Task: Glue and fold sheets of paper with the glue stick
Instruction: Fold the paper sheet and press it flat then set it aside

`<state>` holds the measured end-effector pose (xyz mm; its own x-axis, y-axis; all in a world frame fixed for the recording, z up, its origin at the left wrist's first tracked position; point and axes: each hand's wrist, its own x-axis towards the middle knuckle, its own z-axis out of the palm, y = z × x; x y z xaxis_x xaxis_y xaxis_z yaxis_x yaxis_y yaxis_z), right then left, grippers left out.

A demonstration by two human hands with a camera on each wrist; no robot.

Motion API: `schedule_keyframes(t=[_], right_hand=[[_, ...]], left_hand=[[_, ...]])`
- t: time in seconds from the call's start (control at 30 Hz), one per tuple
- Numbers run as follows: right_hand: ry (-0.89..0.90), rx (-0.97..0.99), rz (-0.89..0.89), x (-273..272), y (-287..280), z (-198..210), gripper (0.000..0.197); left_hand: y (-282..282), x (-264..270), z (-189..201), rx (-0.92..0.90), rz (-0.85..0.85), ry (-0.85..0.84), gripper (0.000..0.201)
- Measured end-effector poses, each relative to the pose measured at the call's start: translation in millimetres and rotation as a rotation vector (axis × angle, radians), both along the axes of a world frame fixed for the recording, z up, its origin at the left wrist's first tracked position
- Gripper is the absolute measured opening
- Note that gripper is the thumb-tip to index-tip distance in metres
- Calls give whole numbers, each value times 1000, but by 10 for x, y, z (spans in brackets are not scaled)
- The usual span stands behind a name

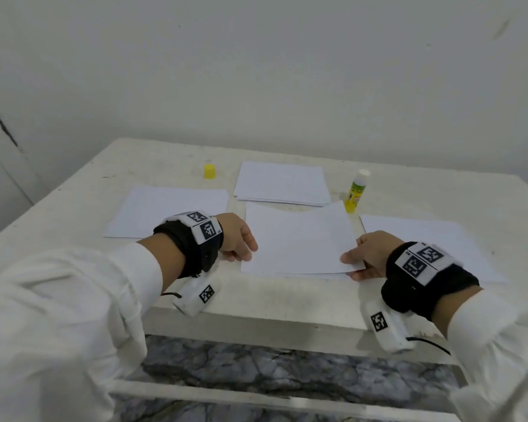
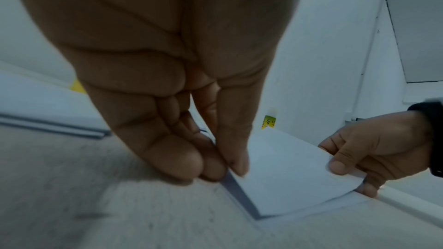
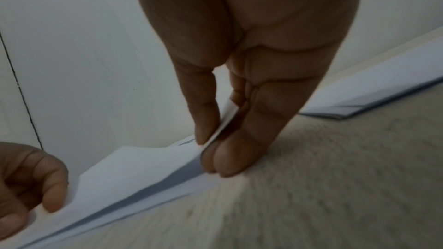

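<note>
A white sheet of paper [image 1: 299, 239] lies near the table's front edge, its top layer folded over and lifted. My left hand [image 1: 241, 239] pinches its left edge between thumb and fingers [image 2: 236, 160]. My right hand [image 1: 360, 260] pinches the right edge, thumb [image 3: 206, 128] on top, fingers beneath. The glue stick [image 1: 356, 191], green and yellow with its white glue tip bare, stands upright just past the sheet's far right corner. Its yellow cap [image 1: 209, 171] sits apart at the back left.
A stack of white sheets [image 1: 282, 184] lies at the back centre. More sheets lie flat at the left [image 1: 168, 211] and right [image 1: 424, 236]. The white table [image 1: 256, 303] stands against a white wall; marbled floor shows below its front edge.
</note>
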<state>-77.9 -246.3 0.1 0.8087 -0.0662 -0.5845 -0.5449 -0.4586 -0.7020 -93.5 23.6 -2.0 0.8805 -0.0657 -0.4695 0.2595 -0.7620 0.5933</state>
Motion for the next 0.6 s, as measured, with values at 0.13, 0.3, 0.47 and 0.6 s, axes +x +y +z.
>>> schedule_keyframes(t=[0.13, 0.3, 0.47, 0.6], right_hand=[[6, -4, 10, 2, 2, 3, 32], [-10, -25, 26, 1, -3, 15, 34], [-8, -62, 54, -3, -10, 22, 33], [0, -96, 68, 0, 4, 17, 27]], left_hand=[[-5, 4, -24, 22, -21, 0, 18], [0, -9, -23, 47, -48, -9, 18], [6, -32, -16, 67, -60, -13, 17], [-19, -33, -22, 96, -64, -21, 17]])
